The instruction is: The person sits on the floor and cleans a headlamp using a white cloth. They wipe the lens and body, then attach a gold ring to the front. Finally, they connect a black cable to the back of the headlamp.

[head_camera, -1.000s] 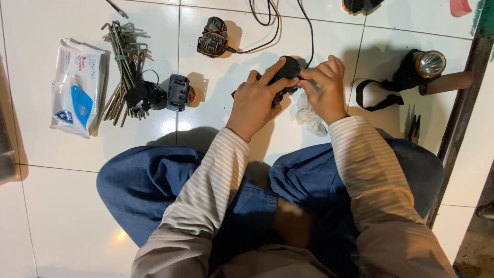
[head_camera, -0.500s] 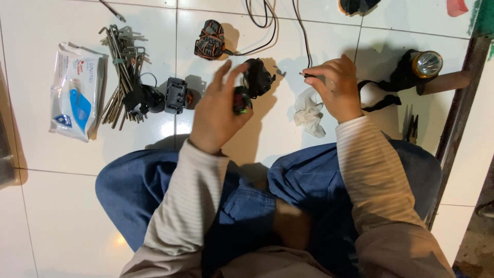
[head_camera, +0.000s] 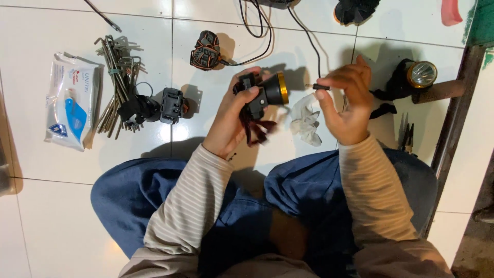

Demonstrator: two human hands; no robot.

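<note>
Fingers of the left hand (head_camera: pixel 231 121) are wrapping tightly around a black headlamp (head_camera: pixel 265 94) with a gold-rimmed lens, the thumb pressing on its top and the other fingertips curling under the body, so the lamp is sitting lifted off the floor with its lens pointing toward the other hand. A dark red strap (head_camera: pixel 256 128) is hanging from beneath those fingers. The right hand (head_camera: pixel 347 105) is pinching a small black plug (head_camera: pixel 318 87) between thumb and forefinger, narrow and firm, with the thin black cable (head_camera: pixel 303 31) trailing away from the fingertips across the tiles. The plug tip is pointing at the lamp and is standing just beside it, not yet touching.

Judging by this, the step in hand is bringing plug and lamp together, probably for charging or testing. The next move seems to be calling for turning the lamp so its socket, which is hidden in this view, is facing the plug, then steadying both hands and sliding the tip straight in.

A crumpled white cloth (head_camera: pixel 304 119) is lying below the gap between the two hands. Left of the gripping fingers, a second black lamp body (head_camera: pixel 172 104) and a bundle of metal rods (head_camera: pixel 117 77) are resting well apart.
</note>
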